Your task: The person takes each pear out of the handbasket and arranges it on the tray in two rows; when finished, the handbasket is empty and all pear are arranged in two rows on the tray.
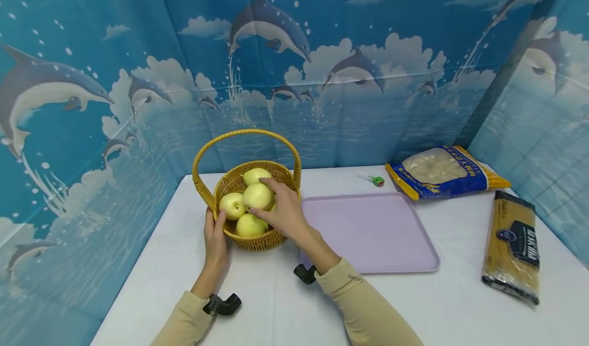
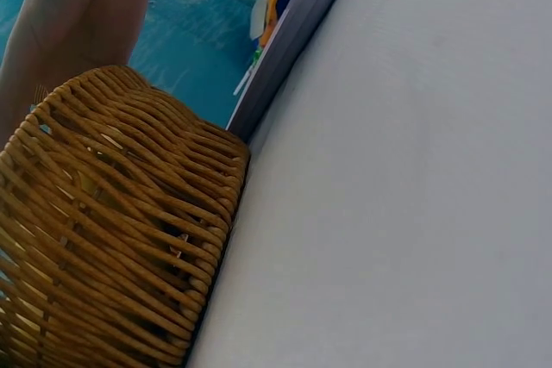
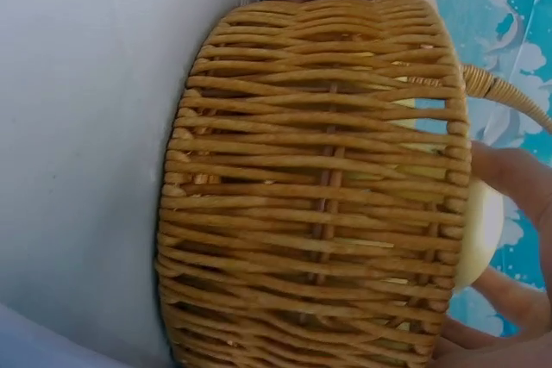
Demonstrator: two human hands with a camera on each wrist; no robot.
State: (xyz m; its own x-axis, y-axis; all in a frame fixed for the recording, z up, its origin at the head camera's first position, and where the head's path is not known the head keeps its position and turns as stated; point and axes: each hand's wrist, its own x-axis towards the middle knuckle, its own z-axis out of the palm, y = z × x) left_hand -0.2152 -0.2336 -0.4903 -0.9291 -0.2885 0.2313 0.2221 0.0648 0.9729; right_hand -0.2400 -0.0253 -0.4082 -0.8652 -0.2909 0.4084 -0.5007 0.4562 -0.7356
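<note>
A wicker basket [image 1: 257,241] with a tall arched handle [image 1: 248,131] stands on the table and holds several round yellow-green pears [image 1: 232,205]. My left hand [image 1: 216,244] grips the basket's left side by the rim, below the foot of the handle. Over the basket, my right hand [image 1: 285,210] holds the topmost pear [image 1: 257,197] between thumb and fingers. That pear [image 3: 481,234] shows past the rim in the right wrist view, with fingers [image 3: 517,183] around it. In the left wrist view the woven wall [image 2: 112,230] hides most of the fruit.
A lilac tray [image 1: 368,233] lies right of the basket. Behind it is a small green wrapped lollipop [image 1: 377,181]. Farther right lie a blue and yellow bag [image 1: 442,172] and a pack of dry noodles [image 1: 513,246]. A dolphin-print curtain [image 1: 294,106] stands behind the table.
</note>
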